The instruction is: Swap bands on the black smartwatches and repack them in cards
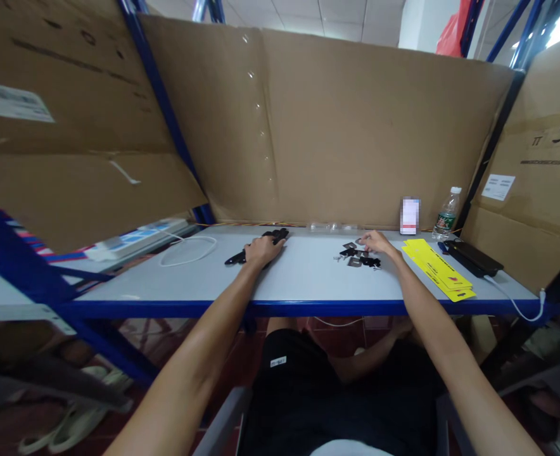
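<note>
Your left hand (262, 251) is draped over the black piece (235, 258) toward the tabletop (303, 278)'s back edge; right hand (374, 242) is at the small parts (355, 261), in from the front edge. Can't tell if either's pinching tbh.

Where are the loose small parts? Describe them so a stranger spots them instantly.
Start at the white tabletop below the cardboard wall. Go to the right hand; beside it lie the small parts, a loose cluster of black and grey pieces, unlike the flat yellow cards farther right.
</note>
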### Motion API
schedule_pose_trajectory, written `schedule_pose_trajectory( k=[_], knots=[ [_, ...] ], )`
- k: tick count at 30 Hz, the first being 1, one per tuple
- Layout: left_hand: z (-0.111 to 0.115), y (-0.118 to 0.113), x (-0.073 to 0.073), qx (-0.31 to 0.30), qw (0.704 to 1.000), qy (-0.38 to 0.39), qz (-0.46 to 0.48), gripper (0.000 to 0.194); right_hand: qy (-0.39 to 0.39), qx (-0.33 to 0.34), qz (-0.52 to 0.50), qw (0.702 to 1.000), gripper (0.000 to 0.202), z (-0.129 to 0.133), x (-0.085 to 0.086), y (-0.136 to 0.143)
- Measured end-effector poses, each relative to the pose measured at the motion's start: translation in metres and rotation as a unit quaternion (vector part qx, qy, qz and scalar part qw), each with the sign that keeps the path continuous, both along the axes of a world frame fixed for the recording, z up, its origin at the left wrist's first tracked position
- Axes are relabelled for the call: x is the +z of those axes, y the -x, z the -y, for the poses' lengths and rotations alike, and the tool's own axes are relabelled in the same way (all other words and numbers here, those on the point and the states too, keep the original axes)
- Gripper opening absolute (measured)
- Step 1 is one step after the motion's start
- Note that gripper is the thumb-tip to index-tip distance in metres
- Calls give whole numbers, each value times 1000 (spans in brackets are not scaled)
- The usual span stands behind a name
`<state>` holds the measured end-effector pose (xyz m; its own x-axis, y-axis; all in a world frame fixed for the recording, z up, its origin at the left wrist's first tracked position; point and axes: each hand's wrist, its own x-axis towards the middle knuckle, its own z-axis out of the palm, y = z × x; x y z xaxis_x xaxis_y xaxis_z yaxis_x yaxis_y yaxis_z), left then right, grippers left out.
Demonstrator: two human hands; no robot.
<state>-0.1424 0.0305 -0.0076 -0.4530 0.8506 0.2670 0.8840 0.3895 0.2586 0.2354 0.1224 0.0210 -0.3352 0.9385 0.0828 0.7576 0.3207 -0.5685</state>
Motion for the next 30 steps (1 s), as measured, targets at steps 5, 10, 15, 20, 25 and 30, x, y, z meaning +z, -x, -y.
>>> schedule_pose_trajectory(
  k=[5, 10, 15, 20, 25, 30],
  knots=[
    [-1, 0, 0, -1, 1000, 0, -1, 63, -29, -9, 14, 999, 22, 2, 2, 1],
    [-2, 1, -1, -1, 1000, 1, 1, 64, -91, -40, 65, 993, 21, 11, 7, 4],
    [-2, 0, 0, 0, 1000, 0, 5, 65, -124, -102, 92, 983, 23, 17, 10, 0],
    [-2, 0, 0, 7, 1000, 1, 7, 67, -124, -97, 86, 984, 23, 17, 11, 1],
    [-2, 0, 2, 8, 1000, 10, 8, 65, -107, -49, 76, 990, 21, 17, 9, 6],
    [-2, 0, 1, 3, 1000, 2, 5, 66, -122, -82, 83, 986, 22, 17, 11, 2]
  ],
)
